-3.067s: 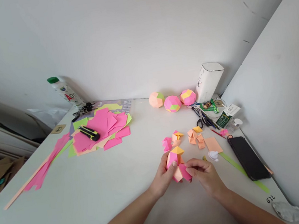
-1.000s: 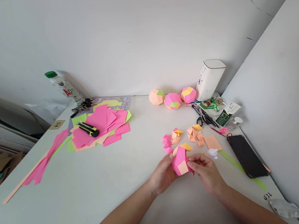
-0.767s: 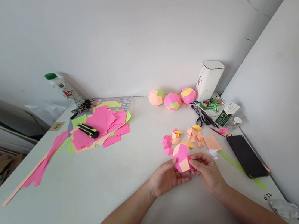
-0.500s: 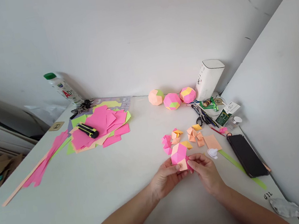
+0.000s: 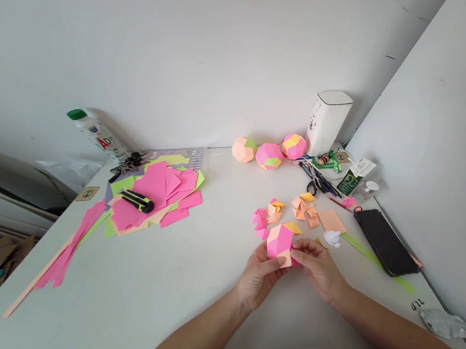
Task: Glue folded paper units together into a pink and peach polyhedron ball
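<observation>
Between my hands is a partly built folded-paper ball (image 5: 279, 241) in pink, peach and some yellow. My left hand (image 5: 261, 273) wraps its left side, thumb pressed on a peach flap at the front. The thumb and fingers of my right hand (image 5: 318, 264) pinch its lower right edge. Just beyond lie pink folded paper pieces (image 5: 261, 223), peach and yellow folded pieces (image 5: 274, 210) and more peach folded pieces (image 5: 300, 208). A flat peach square (image 5: 332, 222) is to the right of them. The ball's underside is hidden by my fingers.
Three finished paper balls (image 5: 269, 156) stand by the wall, near a white box (image 5: 330, 120). Scissors (image 5: 312, 185), a black phone (image 5: 385, 242) and a small jar (image 5: 370, 188) sit right. Left are a paper pile (image 5: 165, 191), a box cutter (image 5: 137, 200), paper strips (image 5: 64, 254) and a bottle (image 5: 101, 136).
The paper ball is turned slightly in my hands, and my right fingers have shifted a little at its edge. The whole view has moved slightly.
</observation>
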`<state>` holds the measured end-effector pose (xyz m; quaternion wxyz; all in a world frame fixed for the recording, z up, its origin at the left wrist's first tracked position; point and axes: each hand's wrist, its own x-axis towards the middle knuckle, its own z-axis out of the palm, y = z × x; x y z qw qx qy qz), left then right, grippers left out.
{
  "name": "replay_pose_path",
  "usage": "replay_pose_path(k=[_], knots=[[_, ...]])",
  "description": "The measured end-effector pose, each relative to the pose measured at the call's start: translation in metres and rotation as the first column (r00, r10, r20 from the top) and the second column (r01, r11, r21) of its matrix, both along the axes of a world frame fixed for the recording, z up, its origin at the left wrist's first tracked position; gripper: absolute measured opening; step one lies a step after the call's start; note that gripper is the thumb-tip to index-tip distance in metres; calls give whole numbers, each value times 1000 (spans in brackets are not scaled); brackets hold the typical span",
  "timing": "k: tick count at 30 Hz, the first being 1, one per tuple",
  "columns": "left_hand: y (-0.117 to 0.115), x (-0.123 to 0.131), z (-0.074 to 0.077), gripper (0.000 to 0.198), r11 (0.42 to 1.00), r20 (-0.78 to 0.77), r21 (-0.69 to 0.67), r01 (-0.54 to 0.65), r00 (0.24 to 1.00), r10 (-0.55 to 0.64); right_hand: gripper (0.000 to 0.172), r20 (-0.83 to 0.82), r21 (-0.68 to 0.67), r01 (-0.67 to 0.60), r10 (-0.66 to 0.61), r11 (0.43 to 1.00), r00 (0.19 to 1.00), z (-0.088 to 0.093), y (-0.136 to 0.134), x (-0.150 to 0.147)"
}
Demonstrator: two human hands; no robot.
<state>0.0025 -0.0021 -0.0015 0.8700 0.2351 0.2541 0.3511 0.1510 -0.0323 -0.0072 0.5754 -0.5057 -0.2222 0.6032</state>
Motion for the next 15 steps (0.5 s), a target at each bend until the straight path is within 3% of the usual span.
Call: replay_pose_path(k=[8, 15], knots=[[-2, -1, 2, 46, 1000, -25, 15, -2, 1000, 3, 18, -2, 32, -49, 49, 998, 999, 3, 1, 0], [-1, 0, 6, 49, 1000, -24, 15, 5, 1000, -4, 22, 20, 27, -20, 19, 999, 1000, 0, 0, 2]])
